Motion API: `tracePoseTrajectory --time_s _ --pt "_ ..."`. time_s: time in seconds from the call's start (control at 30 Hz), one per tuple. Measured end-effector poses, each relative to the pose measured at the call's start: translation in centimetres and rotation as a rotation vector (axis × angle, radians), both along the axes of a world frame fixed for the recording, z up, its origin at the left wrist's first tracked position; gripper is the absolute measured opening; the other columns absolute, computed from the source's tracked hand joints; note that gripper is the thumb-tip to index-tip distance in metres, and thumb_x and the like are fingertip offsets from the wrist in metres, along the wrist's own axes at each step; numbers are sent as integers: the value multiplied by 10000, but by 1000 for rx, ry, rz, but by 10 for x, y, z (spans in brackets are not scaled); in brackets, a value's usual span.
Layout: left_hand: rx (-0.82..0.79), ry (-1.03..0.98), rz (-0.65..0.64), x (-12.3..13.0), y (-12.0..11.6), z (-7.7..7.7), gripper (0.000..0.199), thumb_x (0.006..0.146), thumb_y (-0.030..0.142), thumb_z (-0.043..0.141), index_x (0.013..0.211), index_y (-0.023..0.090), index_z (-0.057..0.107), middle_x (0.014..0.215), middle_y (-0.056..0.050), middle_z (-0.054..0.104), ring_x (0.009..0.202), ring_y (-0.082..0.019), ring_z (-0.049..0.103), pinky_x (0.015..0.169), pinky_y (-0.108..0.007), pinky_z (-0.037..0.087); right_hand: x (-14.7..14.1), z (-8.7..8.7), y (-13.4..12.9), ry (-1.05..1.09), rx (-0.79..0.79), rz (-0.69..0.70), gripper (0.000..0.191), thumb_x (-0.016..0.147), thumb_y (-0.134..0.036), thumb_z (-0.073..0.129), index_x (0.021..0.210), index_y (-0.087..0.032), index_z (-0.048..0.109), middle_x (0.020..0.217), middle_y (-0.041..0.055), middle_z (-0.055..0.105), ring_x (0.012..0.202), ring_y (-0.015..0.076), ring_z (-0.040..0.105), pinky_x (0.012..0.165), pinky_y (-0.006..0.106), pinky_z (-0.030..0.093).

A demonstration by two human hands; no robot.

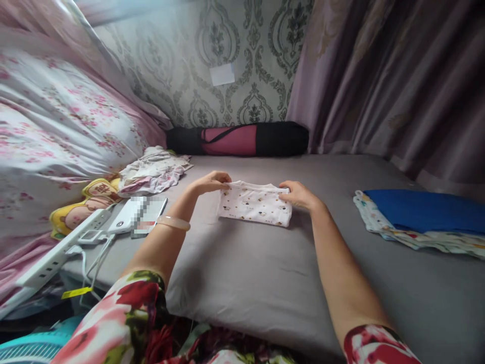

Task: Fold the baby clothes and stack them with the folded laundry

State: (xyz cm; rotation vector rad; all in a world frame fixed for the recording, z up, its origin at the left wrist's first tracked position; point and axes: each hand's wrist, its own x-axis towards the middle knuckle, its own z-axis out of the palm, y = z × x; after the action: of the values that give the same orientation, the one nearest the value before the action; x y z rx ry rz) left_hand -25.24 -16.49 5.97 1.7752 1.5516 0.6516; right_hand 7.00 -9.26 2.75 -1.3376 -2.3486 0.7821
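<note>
A small white shirt (254, 205) with a tiny printed pattern is folded into a rough rectangle over the grey bed sheet (246, 273). Its neckline faces away from me. My left hand (212, 182) pinches the far left corner, and a pale bangle (173, 223) circles that wrist. At the far right corner, my right hand (298, 194) grips the cloth between thumb and fingers. The near edge of the shirt hangs just over the sheet; whether it touches is hard to tell.
On the right lies a stack of folded clothes (420, 212), blue on top. Crumpled clothes (153, 169) lie at the back left, near a yellow cartoon cushion (85, 207), a white device (127, 215) and a power strip (56, 258). A black and pink long bag (235, 140) rests against the wall.
</note>
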Motion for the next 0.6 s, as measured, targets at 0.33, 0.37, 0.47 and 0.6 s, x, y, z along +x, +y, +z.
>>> tracePoseTrajectory --time_s 0.33,0.37,0.47,0.6 --pt "501 218 217 5 11 19 271 819 243 525 1011 138 686 924 -56 716 863 -172 624 805 -284 480 3 33 -11 190 405 -142 230 847 -202 565 1025 -189 710 1021 69 674 959 217 601 857 310 444" --pt "612 277 266 8 12 18 265 831 224 508 1013 147 684 971 -65 713 913 -183 617 845 -298 469 0 33 -12 201 492 -162 244 863 -174 530 1033 -189 703 1065 83 655 1011 224 577 900 322 430" --pt "763 460 295 13 7 9 275 843 154 461 1010 178 678 1078 -72 696 1058 -213 582 963 -348 402 -6 26 -11 140 598 -129 318 854 -72 456 1036 -184 692 1107 103 621 1094 239 516 973 341 390" --pt "632 637 140 13 -10 -25 288 854 128 433 1000 213 666 1058 -64 700 1069 -223 578 988 -373 357 -6 3 -5 -83 404 84 408 773 4 467 1018 -217 707 1097 75 632 1069 223 529 965 316 388"
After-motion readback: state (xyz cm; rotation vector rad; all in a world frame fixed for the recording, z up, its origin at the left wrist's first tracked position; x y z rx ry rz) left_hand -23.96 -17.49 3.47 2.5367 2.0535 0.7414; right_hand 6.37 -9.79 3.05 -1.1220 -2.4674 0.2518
